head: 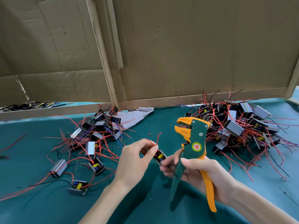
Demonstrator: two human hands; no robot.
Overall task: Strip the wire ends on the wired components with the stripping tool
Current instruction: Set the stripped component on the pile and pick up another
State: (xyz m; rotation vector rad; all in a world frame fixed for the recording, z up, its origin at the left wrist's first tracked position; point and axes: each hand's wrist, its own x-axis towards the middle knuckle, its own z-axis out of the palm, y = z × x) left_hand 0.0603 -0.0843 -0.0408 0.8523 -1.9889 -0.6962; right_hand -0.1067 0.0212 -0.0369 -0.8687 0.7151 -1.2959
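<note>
My right hand (203, 173) grips the green and orange stripping tool (195, 143) by its handles, jaws pointing up and to the left with nothing between them. The fingertips of that hand also touch a small wired component (160, 156) with a yellow part inside. My left hand (134, 160) pinches that component's red wire (157, 139), whose free end curls upward, well left of the tool's jaws.
A pile of wired components (95, 135) with red wires lies to the left, a bigger pile (239, 126) to the right, on the green mat (40, 204). Cardboard walls (178, 54) stand behind. A crumpled white sheet (135, 116) lies near the back.
</note>
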